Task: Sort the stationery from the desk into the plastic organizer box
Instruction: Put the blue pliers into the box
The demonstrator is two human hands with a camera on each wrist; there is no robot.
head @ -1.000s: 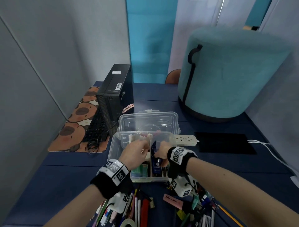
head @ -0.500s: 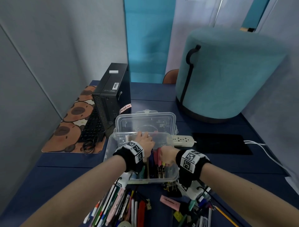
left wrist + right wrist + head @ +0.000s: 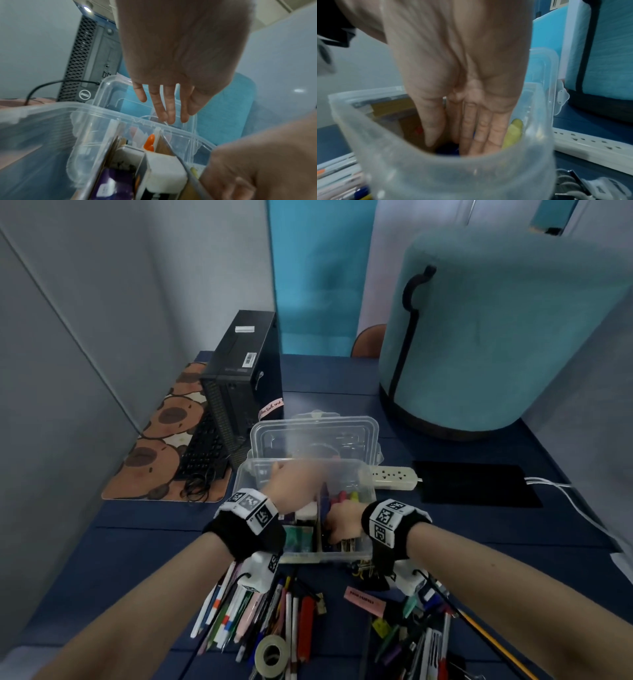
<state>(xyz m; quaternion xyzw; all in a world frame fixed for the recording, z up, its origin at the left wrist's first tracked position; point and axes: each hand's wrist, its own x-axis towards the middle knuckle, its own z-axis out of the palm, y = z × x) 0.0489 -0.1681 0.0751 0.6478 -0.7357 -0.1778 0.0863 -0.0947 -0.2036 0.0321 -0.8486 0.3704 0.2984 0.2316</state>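
Observation:
The clear plastic organizer box (image 3: 241, 482) stands in the middle of the desk with dividers, pens and markers inside. My left hand (image 3: 294, 487) hovers over its far left part; in the left wrist view its straight fingers (image 3: 169, 108) hang above the far rim (image 3: 51, 108) and hold nothing. My right hand (image 3: 342, 522) reaches down into the right compartment. In the right wrist view its straight fingers (image 3: 481, 129) press in among the contents beside a yellow marker (image 3: 513, 132). Loose pens (image 3: 260, 611) lie in a heap in front of the box.
The box's clear lid (image 3: 315, 436) leans just behind it. A white power strip (image 3: 394, 477) and black pad (image 3: 476, 484) lie to the right, a teal stool (image 3: 496, 337) behind. A black computer (image 3: 239, 378) and keyboard (image 3: 202, 450) stand left. A tape roll (image 3: 272, 655) and pink eraser (image 3: 364, 601) lie near me.
My right hand has gone from the box's middle down into the right compartment, nearer the front wall. My left hand has stayed over the far part of the box and shifted slightly left.

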